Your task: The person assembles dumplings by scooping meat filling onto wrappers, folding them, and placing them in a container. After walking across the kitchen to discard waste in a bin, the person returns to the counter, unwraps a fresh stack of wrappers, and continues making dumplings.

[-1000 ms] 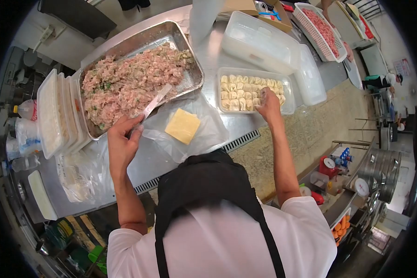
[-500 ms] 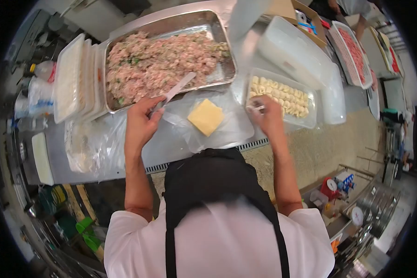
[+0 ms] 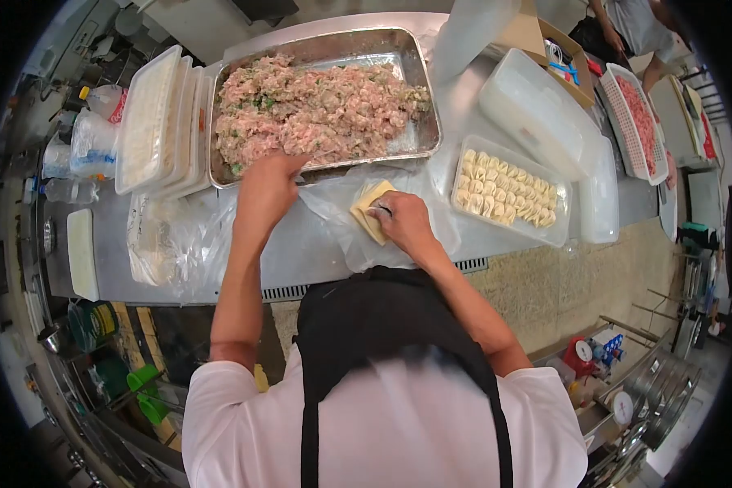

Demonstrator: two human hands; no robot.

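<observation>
My left hand (image 3: 272,180) is closed at the near rim of the metal tray (image 3: 433,122), over the ground meat filling (image 3: 325,110) flecked with green. The flat spatula in its grip is mostly hidden behind the fingers and the filling. My right hand (image 3: 407,218) reaches over a stack of square yellow wonton wrappers (image 3: 369,197), its fingers pinched on the top wrapper. Under the stack lies a clear plastic sheet (image 3: 333,213). To the right, a clear plastic container (image 3: 557,234) holds rows of folded wontons (image 3: 504,189).
Lidded plastic containers (image 3: 150,122) stand stacked left of the tray. Empty clear boxes (image 3: 537,114) and a cardboard box (image 3: 525,37) sit at the back right. A white basket (image 3: 659,175) of red meat is beyond, with another person (image 3: 638,28) nearby. A plastic bag (image 3: 179,244) lies at left.
My right hand has moved left from the wonton container to the wrapper stack. My left hand has shifted up to the tray, with the spatula now among the filling. The view has shifted slightly.
</observation>
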